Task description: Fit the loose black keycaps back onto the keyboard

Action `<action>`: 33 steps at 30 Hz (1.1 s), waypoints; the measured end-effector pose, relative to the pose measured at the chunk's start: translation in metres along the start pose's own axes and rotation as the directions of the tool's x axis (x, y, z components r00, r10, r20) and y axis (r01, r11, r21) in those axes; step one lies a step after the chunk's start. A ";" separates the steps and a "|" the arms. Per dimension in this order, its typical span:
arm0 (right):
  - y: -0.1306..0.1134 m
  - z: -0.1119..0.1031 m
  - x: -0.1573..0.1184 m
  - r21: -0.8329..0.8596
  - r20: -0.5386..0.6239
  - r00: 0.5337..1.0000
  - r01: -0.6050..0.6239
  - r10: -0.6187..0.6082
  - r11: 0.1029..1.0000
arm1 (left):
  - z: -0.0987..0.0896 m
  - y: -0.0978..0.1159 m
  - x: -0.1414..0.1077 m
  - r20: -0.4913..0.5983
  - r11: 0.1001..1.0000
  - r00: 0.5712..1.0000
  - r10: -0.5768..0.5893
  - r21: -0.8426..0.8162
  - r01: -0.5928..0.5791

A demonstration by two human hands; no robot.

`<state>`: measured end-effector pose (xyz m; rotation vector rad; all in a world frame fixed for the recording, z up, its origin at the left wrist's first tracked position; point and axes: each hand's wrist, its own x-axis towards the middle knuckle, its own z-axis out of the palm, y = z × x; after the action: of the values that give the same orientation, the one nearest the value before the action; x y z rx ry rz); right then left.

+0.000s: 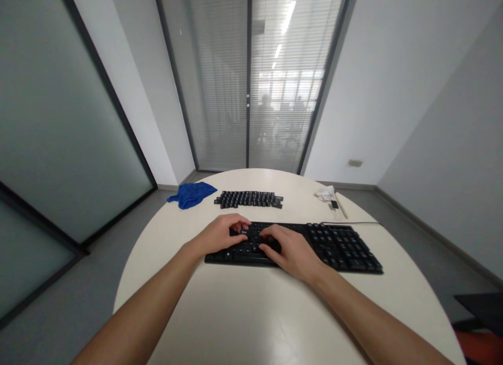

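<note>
A black computer keyboard [346, 247] lies across the pale table under both my hands. Its right side carries keys, while much of the left and middle is bare of keycaps, with a few caps near my fingers. My left hand [220, 234] rests over the left half, thumb and fingers apart around a small black keycap [244, 232]. Over the middle is my right hand [291, 249], its index finger and thumb spread and touching the keyboard's surface. Beyond the keyboard, loose black keycaps [251, 199] lie in several rows.
A crumpled blue cloth [192, 194] lies at the table's back left. White tissue [325, 193], a small black item [334, 204] and a pale stick [341, 205] lie at the back right. The keyboard's cable [361, 222] runs off to the right. Glass partitions stand behind the round table [220, 323].
</note>
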<state>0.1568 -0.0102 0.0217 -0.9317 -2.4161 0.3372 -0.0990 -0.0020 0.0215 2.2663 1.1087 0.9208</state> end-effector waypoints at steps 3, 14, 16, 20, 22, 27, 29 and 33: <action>-0.004 0.003 0.000 0.025 -0.050 0.999 0.003 -0.002 1.000 | 0.004 0.008 0.000 0.045 0.999 0.999 0.008 -0.032 -0.006; -0.002 0.017 0.001 -0.037 -0.061 0.991 0.120 -0.122 0.992 | -0.013 0.002 -0.002 -0.013 0.994 0.998 -0.061 0.093 0.061; -0.004 0.018 0.001 -0.047 -0.054 0.992 0.116 -0.118 0.992 | -0.023 -0.010 -0.003 -0.124 0.961 0.986 -0.109 0.242 0.137; -0.010 0.020 0.003 -0.061 -0.043 0.993 0.104 -0.107 0.993 | -0.036 -0.039 -0.008 -0.098 0.905 0.975 -0.199 0.364 0.221; -0.014 0.023 0.004 -0.074 -0.033 0.994 0.102 -0.105 0.992 | -0.038 -0.050 -0.011 -0.053 0.916 0.973 -0.227 0.327 0.231; -0.027 0.027 0.008 -0.073 -0.003 0.996 0.088 -0.088 0.993 | -0.039 -0.060 -0.013 -0.003 0.950 0.971 -0.239 0.207 0.235; -0.033 0.028 0.013 -0.044 0.004 0.999 0.049 -0.049 0.998 | -0.039 -0.060 -0.013 -0.003 0.954 0.972 -0.236 0.191 0.232; -0.047 0.033 0.029 0.025 0.034 0.999 -0.007 0.006 1.000 | -0.039 -0.060 -0.013 -0.013 0.957 0.976 -0.218 0.194 0.217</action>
<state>0.0949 -0.0266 0.0243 -0.9302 -2.4342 0.3872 -0.1637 0.0254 0.0044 2.2374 1.4675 0.7413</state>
